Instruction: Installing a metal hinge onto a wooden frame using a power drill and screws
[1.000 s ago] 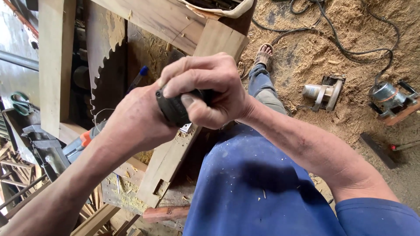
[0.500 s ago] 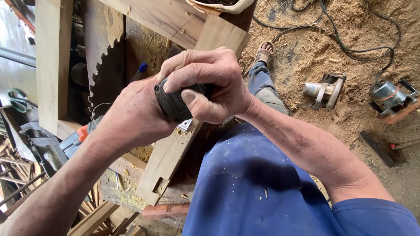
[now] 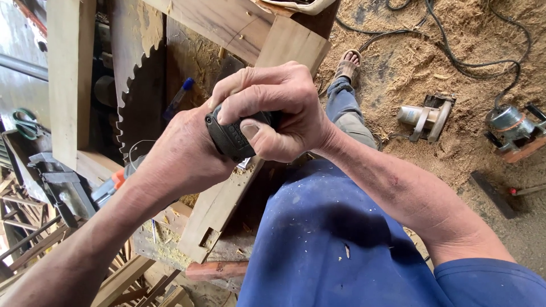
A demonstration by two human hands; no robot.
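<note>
the dark rubbery tool handle (image 3: 233, 135) sits mid-frame, sandwiched between your two hands. your right hand (image 3: 278, 108) is wrapped tight over it, thumb pressed on its face; your left hand (image 3: 182, 153) is closed against its lower left end. it's black and ribbed, mostly hidden. a mortised wooden beam (image 3: 227, 193) runs right underneath, saw blade (image 3: 133, 102) at upper left.

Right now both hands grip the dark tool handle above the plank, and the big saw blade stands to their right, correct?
Not quite. In the head view both hands do grip the dark tool handle above the plank, but the big saw blade stands to their left.
</note>
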